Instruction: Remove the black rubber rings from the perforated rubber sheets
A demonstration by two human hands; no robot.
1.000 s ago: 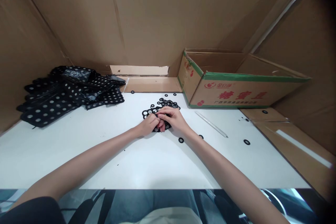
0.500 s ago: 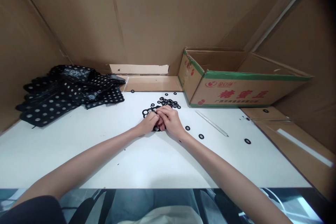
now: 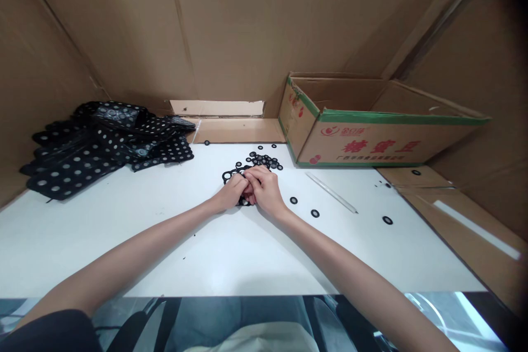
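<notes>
Holed sheet: black, flat, round openings (image 3: 233,171), partly under both hands on the smooth white table (image 3: 165,253).
Left hand: fingers curled (image 3: 232,191) at the sheet; grip hidden, cannot tell.
Right hand: bent over the left fingertips (image 3: 267,190); hold also hidden.
Change: right forearm has shifted inward, uncovering a dark ring (image 3: 293,200); the handwork stays in one spot.
Beyond: small ring pile (image 3: 264,161), glossy dotted pieces (image 3: 82,168), cardboard carton (image 3: 371,143).

White desk (image 3: 165,264) with a pile of black polka-dot sheets (image 3: 78,168) at left, small black rings (image 3: 266,160) clustered mid-desk, a clear slim pen-like stick (image 3: 332,192) and a green-edged cardboard box (image 3: 371,143)
</notes>
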